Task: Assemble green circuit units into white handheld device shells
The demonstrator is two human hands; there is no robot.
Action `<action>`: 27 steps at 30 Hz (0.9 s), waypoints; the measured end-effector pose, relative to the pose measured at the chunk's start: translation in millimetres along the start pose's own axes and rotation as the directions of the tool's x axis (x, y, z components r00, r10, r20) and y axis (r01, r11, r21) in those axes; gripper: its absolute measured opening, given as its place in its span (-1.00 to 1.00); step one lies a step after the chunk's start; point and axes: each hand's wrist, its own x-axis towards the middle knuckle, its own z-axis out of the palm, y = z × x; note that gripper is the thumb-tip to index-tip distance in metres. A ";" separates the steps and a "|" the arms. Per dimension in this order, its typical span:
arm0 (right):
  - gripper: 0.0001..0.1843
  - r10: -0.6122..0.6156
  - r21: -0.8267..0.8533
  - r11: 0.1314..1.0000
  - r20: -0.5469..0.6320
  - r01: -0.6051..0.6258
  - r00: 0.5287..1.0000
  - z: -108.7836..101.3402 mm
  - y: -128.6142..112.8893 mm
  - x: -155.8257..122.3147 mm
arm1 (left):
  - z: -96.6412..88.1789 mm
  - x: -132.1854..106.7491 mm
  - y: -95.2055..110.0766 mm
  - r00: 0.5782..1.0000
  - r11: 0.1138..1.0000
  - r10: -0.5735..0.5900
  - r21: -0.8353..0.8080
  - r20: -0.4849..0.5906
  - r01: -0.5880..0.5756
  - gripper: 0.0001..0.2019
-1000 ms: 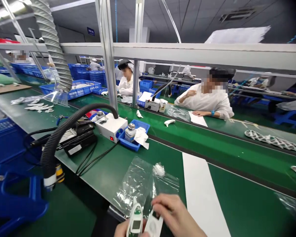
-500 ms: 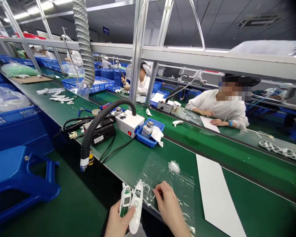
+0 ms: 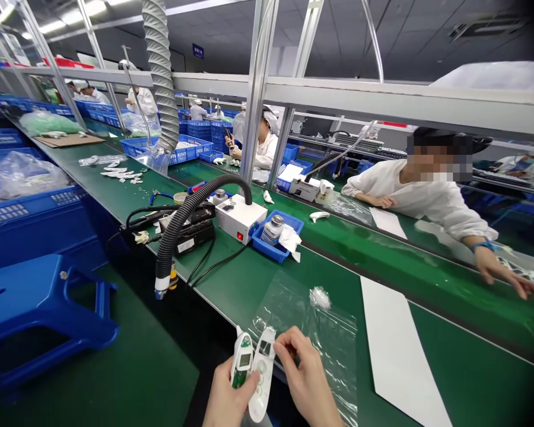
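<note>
My left hand [image 3: 231, 388] is closed around two parts held side by side. One is a white ear thermometer body [image 3: 244, 360] with a small screen and green circuit board showing. The other is its long white shell cover [image 3: 260, 398], with a window near the top and round button shapes below. At the cover's upper right edge, my right hand [image 3: 306, 370] has thumb and forefinger pinched together. Anything between those fingertips is too small to make out. Beneath the hands lies a clear plastic bag [image 3: 289, 296], with a small crumpled clear packet [image 3: 320, 298] on it.
A white board [image 3: 400, 344] lies right of the bag. Beyond are a blue tray [image 3: 271, 249] with a metal-capped bottle, a white box [image 3: 235, 219] and a black hose [image 3: 178, 219]. Across the green belt [image 3: 382, 255] a co-worker [image 3: 440, 196] reaches out. A blue stool [image 3: 40, 296] stands left.
The left hand and its two parts now sit nearer my right hand. The right fingertips have come to the cover's window edge. The co-worker opposite has stretched an arm over the belt.
</note>
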 end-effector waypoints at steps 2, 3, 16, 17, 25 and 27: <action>-0.72 0.002 -0.002 1.000 0.019 -0.002 1.000 0.3 -2.5 1.0 | 0.9 -2.3 2.9 1.000 1.000 0.006 0.023 0.013 -0.006 -0.70; -0.73 0.005 -0.006 1.000 0.027 -0.005 1.000 0.3 -2.7 1.2 | 1.2 -2.9 3.9 1.000 0.999 0.006 0.036 0.011 -0.006 -0.70; -0.75 0.020 0.036 0.999 -0.042 -0.018 0.999 7.4 2.5 -2.4 | 2.7 -5.4 14.0 0.999 0.999 -0.036 0.025 0.011 0.036 -0.68; -0.74 0.040 0.060 0.998 -0.052 -0.037 0.998 8.3 1.5 -3.2 | 2.5 -6.0 15.1 0.999 0.999 -0.042 0.016 0.005 0.042 -0.68; -0.67 0.156 0.279 0.951 -0.049 -0.136 0.986 22.7 -7.4 -3.3 | -6.5 -7.1 19.4 0.998 0.999 0.017 -0.036 -0.056 -0.019 -0.65; -0.67 0.197 0.469 0.867 -0.014 -0.168 0.980 34.7 -9.8 -2.6 | -9.8 -9.4 19.4 0.997 0.999 0.002 -0.047 -0.077 -0.006 -0.63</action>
